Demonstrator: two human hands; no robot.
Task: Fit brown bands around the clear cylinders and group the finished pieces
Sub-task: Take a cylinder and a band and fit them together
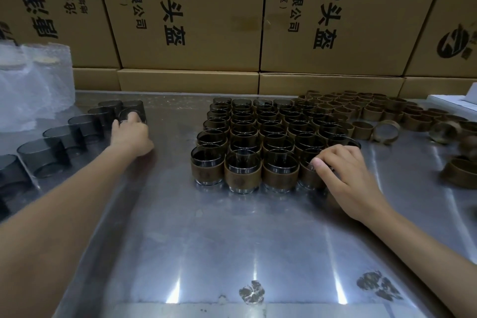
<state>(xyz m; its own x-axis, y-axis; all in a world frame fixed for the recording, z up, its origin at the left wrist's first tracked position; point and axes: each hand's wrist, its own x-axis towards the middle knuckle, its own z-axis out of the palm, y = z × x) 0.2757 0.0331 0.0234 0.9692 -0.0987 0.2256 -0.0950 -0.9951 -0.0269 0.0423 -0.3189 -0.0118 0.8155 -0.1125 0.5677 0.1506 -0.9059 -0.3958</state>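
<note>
Right — left hand (129,131), centre-left, curls its fingers over the rim of a bare cylinder (130,113) at the far end of the unbanded row; right hand (343,170), centre-right, pinches the rim of a banded cylinder (311,170) at the front corner of the finished block (260,137). Risks: the packed glass could get knocked and topple neighbours, or slide on the slick steel table (232,240). Loose brown bands (374,113) heaped upper right, cardboard cartons (191,13) along the top, plastic wrap (33,85) upper left.
</note>
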